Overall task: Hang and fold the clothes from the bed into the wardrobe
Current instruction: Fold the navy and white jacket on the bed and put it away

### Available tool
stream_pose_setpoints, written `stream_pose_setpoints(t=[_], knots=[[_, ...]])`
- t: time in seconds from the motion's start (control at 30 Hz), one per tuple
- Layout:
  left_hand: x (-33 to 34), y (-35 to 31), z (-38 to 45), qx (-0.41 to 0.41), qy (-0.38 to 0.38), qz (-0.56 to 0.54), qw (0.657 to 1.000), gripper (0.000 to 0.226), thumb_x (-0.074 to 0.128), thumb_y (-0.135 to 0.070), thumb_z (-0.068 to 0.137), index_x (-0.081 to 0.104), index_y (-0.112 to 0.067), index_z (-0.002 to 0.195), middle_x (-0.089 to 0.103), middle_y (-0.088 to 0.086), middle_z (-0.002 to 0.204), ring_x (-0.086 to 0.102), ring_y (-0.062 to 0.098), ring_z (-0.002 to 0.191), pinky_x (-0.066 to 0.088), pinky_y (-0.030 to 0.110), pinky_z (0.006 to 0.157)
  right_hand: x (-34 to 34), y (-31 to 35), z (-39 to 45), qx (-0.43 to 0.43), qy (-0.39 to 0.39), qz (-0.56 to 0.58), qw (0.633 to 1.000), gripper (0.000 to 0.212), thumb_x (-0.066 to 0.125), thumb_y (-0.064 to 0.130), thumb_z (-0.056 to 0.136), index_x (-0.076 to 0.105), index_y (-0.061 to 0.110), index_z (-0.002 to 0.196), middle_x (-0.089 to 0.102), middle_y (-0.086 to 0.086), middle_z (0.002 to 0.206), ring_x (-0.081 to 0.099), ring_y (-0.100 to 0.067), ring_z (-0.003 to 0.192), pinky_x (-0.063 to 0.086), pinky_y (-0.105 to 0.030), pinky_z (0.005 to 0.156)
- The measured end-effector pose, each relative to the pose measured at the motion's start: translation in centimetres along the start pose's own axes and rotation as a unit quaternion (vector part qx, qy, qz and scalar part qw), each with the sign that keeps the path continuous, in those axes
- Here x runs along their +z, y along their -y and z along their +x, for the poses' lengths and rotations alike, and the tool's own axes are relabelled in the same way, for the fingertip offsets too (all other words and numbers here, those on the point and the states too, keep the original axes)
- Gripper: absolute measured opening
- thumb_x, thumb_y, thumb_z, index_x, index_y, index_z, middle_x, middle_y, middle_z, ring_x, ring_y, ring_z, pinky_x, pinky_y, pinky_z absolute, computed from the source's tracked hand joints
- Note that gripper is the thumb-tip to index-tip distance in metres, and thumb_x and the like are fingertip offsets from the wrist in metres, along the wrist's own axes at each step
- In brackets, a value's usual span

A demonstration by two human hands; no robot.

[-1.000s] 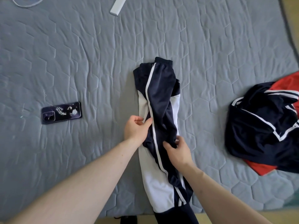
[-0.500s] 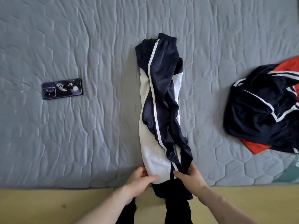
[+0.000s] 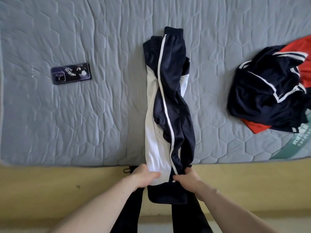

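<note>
Head view shows us standing at the near edge of the bed (image 3: 67, 123), its grey quilted cover spread out ahead. A navy and white jacket (image 3: 168, 101), folded into a long narrow strip, lies lengthwise across it, the near end hanging over the edge. Our left hand (image 3: 144, 175) pinches the white panel at that end; our right hand (image 3: 188, 179) grips the navy side beside the white stripe. A phone (image 3: 71, 73) lies well off to the left. A heap of navy and red clothes (image 3: 269, 95) sits to the right.
</note>
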State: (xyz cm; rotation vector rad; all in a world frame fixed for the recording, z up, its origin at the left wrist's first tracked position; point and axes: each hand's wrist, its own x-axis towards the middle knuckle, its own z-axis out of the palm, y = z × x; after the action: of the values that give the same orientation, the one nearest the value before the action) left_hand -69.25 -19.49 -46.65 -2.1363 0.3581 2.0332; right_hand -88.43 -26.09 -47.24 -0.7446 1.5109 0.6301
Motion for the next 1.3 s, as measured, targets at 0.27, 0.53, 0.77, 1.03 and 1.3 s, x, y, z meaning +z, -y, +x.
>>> stream_pose_setpoints(t=[0.27, 0.53, 0.77, 1.03, 1.3], knots=[[-1.9, -0.5, -6.0, 0.093, -0.060, -0.138, 0.984, 0.023, 0.066, -0.039, 0.094, 0.061, -0.028, 0.114, 0.072, -0.011, 0.106, 0.067, 0.006, 0.096, 0.053, 0.029, 0.091, -1.2, 2.6, -6.0, -0.081, -0.086, 0.124, 0.985, 0.077, 0.075, 0.017, 0.085, 0.031, 0.021, 0.148, 0.076, 0.001, 0.100, 0.074, -0.014, 0.086, 0.057, -0.030, 0.076], [-9.5, -9.3, -9.6, 0.221, -0.130, -0.176, 0.950, 0.017, 0.068, -0.040, 0.093, 0.069, -0.046, 0.110, 0.071, -0.008, 0.106, 0.064, 0.009, 0.103, 0.042, 0.021, 0.085, -8.4, 12.7, -9.3, -0.137, -0.029, 0.168, 0.976, 0.015, 0.071, 0.031, 0.092, 0.082, 0.023, 0.098, 0.071, 0.005, 0.078, 0.067, -0.012, 0.071, 0.051, -0.027, 0.066], [-17.6, -19.4, -9.0, 0.214, -0.047, -0.411, 0.885, 0.019, 0.056, -0.019, 0.095, 0.074, -0.012, 0.096, 0.072, 0.002, 0.078, 0.066, 0.011, 0.059, 0.050, 0.019, 0.050, -14.9, 22.7, -6.8, -0.197, 0.009, 0.266, 0.944, 0.012, 0.039, 0.008, 0.083, 0.048, 0.014, 0.080, 0.046, -0.006, 0.070, 0.053, -0.019, 0.055, 0.038, -0.027, 0.048], [-24.1, -27.7, -5.4, 0.222, -0.089, -0.495, 0.835, 0.020, 0.043, 0.001, 0.093, 0.062, -0.005, 0.096, 0.075, 0.011, 0.088, 0.076, 0.022, 0.079, 0.064, 0.029, 0.074, -17.5, 32.5, -1.9, -0.211, -0.005, 0.283, 0.936, 0.022, 0.058, 0.002, 0.090, 0.063, 0.002, 0.111, 0.071, -0.007, 0.113, 0.073, -0.018, 0.076, 0.056, -0.025, 0.056], [-22.5, -23.4, 1.8, 0.142, -0.241, -0.185, 0.942, 0.087, 0.078, -0.041, 0.079, 0.040, -0.018, 0.154, 0.050, 0.001, 0.148, 0.052, 0.024, 0.132, 0.041, 0.034, 0.108, -13.1, 27.0, 1.7, -0.274, -0.238, 0.073, 0.929, 0.081, 0.084, 0.050, 0.070, 0.043, 0.034, 0.138, 0.054, 0.019, 0.116, 0.056, -0.013, 0.114, 0.047, -0.037, 0.104]])
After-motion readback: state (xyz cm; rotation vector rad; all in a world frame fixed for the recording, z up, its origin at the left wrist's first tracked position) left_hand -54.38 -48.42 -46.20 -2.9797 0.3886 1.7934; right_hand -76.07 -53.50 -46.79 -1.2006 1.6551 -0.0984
